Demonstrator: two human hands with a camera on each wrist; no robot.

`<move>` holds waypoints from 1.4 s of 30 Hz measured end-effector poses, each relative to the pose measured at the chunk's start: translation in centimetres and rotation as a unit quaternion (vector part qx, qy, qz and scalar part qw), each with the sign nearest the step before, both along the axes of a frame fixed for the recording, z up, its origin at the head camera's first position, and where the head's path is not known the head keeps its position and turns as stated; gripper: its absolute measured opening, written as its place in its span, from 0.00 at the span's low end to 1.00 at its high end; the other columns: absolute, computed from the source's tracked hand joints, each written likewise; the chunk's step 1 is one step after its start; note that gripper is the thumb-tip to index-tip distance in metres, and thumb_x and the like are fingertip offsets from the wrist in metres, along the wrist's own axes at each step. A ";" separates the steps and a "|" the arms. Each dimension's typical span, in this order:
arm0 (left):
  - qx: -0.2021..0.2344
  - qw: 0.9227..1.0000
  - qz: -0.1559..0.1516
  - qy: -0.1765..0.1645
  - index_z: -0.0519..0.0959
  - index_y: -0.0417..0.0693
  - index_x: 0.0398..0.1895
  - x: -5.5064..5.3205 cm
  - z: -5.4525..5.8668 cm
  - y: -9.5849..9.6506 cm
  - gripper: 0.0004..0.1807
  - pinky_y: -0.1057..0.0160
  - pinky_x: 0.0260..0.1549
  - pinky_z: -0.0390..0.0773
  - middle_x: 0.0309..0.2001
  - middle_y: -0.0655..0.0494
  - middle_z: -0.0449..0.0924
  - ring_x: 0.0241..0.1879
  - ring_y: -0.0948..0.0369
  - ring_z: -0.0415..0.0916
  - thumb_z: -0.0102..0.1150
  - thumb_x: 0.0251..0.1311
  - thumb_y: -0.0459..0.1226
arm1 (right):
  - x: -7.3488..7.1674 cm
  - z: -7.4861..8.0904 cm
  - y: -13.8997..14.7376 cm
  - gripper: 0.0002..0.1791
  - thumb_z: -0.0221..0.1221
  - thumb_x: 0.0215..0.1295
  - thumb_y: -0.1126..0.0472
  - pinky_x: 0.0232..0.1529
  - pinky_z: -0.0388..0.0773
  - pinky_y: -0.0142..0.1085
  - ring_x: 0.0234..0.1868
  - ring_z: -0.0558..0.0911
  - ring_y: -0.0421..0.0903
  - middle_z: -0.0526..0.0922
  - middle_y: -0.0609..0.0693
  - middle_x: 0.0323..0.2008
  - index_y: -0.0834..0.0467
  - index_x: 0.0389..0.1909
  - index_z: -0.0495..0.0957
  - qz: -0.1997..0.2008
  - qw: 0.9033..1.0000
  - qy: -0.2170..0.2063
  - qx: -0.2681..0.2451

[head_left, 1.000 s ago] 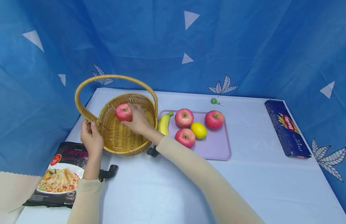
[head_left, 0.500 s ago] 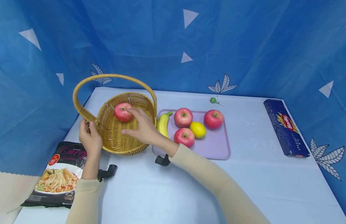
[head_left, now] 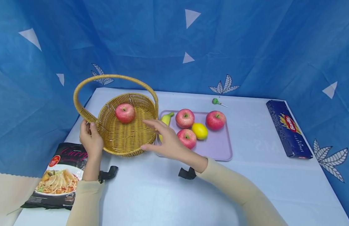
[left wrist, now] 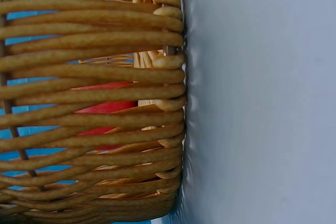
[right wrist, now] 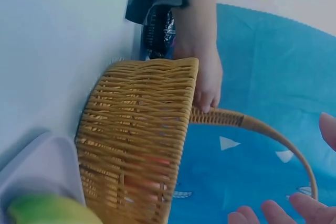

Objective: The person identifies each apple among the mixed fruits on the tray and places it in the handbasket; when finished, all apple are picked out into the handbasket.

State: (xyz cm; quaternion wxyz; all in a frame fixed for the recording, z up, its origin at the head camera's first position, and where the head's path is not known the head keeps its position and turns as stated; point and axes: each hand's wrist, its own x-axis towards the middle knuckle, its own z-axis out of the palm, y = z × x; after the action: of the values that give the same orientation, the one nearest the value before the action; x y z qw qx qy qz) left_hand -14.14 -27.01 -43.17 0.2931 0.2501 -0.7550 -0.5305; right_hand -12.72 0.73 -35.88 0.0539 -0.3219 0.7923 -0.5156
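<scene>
A: Basket (head_left: 129,135) first. Looks?

B: Round, golden-tan wicker, standing on the white table (head_left: 152,194). One thick wrapped handle (head_left: 115,76) arches over it; the left wrist view shows slim gaps between the strands.

A: And the apple (head_left: 125,113) inside?

B: Pinkish red with paler mottling, dark stem pit facing up. It sits on the basket floor, toward the far left (whether it touches the wall, cannot tell). Red shows through the weave, too.

A: Left hand (head_left: 91,138)?

B: Thumb and fingers grip the basket's left rim at the foot of the handle.

A: Right hand (head_left: 169,141)?

B: Over the basket's right rim, thumb and fingers spread apart and grasping nothing. It covers part of the banana (head_left: 166,118) and the lilac tray (head_left: 217,150).

A: Rest of the tray, quick.

B: Three more red apples (head_left: 215,120) around a yellow lemon (head_left: 199,131).

A: Elsewhere?

B: Black noodle packet (head_left: 60,182) by the left forearm, green lollipop (head_left: 215,101) behind the tray, dark blue spaghetti box (head_left: 289,129) far right.
</scene>
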 end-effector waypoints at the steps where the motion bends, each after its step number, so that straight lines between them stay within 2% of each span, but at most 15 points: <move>1: 0.000 1.000 -0.001 0.000 0.67 0.57 0.70 0.0 0.0 0.0 0.22 0.54 0.63 0.72 0.67 0.49 0.72 0.64 0.59 0.70 0.38 0.77 0.43 | 0.2 0.1 0.5 0.41 0.71 0.55 0.57 0.64 0.73 0.34 0.65 0.72 0.44 0.70 0.48 0.67 0.54 0.70 0.65 0.000 1.000 -0.003 -0.004; 6: 0.001 1.000 -0.001 0.000 0.66 0.57 0.70 0.0 0.0 0.0 0.22 0.54 0.64 0.71 0.67 0.49 0.71 0.65 0.59 0.69 0.38 0.77 0.43 | 1.0 0.7 3.2 0.41 0.72 0.54 0.57 0.65 0.72 0.39 0.66 0.71 0.46 0.71 0.48 0.66 0.53 0.69 0.66 -0.009 1.000 -0.004 -0.003; 11: 0.001 1.000 0.001 0.001 0.66 0.56 0.70 0.0 -0.1 0.0 0.22 0.55 0.64 0.71 0.67 0.49 0.71 0.65 0.59 0.69 0.38 0.77 0.43 | 1.3 1.3 6.0 0.42 0.73 0.52 0.57 0.60 0.77 0.47 0.66 0.71 0.47 0.73 0.50 0.65 0.54 0.69 0.67 -0.045 0.999 0.009 0.000; 15: 0.002 1.000 0.002 0.003 0.67 0.55 0.70 -0.1 0.0 -0.1 0.22 0.55 0.64 0.71 0.67 0.49 0.71 0.64 0.59 0.70 0.39 0.77 0.42 | 1.2 1.8 8.3 0.42 0.73 0.51 0.60 0.60 0.76 0.52 0.65 0.72 0.49 0.72 0.53 0.66 0.55 0.69 0.67 -0.077 0.997 0.018 -0.006; 20: 0.004 1.000 0.001 0.006 0.67 0.55 0.70 -0.1 0.1 0.0 0.22 0.56 0.64 0.71 0.67 0.49 0.71 0.64 0.59 0.69 0.39 0.76 0.42 | 0.4 2.1 10.9 0.41 0.72 0.52 0.63 0.64 0.72 0.51 0.65 0.72 0.48 0.71 0.50 0.67 0.54 0.68 0.67 -0.123 0.992 0.030 -0.016; 27: 0.003 1.000 0.001 0.000 0.67 0.55 0.70 0.0 0.0 -0.1 0.22 0.56 0.65 0.70 0.67 0.49 0.71 0.66 0.59 0.69 0.39 0.77 0.42 | -1.1 1.4 14.1 0.42 0.71 0.54 0.64 0.65 0.70 0.52 0.66 0.71 0.50 0.70 0.52 0.67 0.54 0.70 0.65 -0.205 0.978 0.036 -0.009; 34: 0.007 1.000 0.000 0.004 0.67 0.55 0.70 0.0 -0.1 0.0 0.22 0.56 0.64 0.71 0.67 0.49 0.71 0.65 0.60 0.69 0.39 0.77 0.42 | -2.9 0.8 16.8 0.40 0.69 0.57 0.64 0.66 0.69 0.52 0.65 0.72 0.53 0.70 0.53 0.67 0.54 0.71 0.64 -0.272 0.961 0.044 -0.024; 42: 0.003 1.000 0.002 0.004 0.67 0.55 0.69 0.0 -0.1 -0.1 0.21 0.57 0.64 0.71 0.66 0.48 0.72 0.64 0.60 0.69 0.38 0.77 0.42 | -4.3 -0.1 18.9 0.43 0.69 0.57 0.61 0.67 0.68 0.52 0.67 0.70 0.53 0.67 0.53 0.69 0.51 0.73 0.60 -0.336 0.941 0.002 -0.032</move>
State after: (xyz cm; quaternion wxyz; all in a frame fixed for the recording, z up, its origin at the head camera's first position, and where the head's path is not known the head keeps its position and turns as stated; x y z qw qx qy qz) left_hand -14.12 -27.08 -43.27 0.2964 0.2506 -0.7520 -0.5328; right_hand -16.99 19.68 -36.03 -0.1343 -0.0391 0.8376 -0.5280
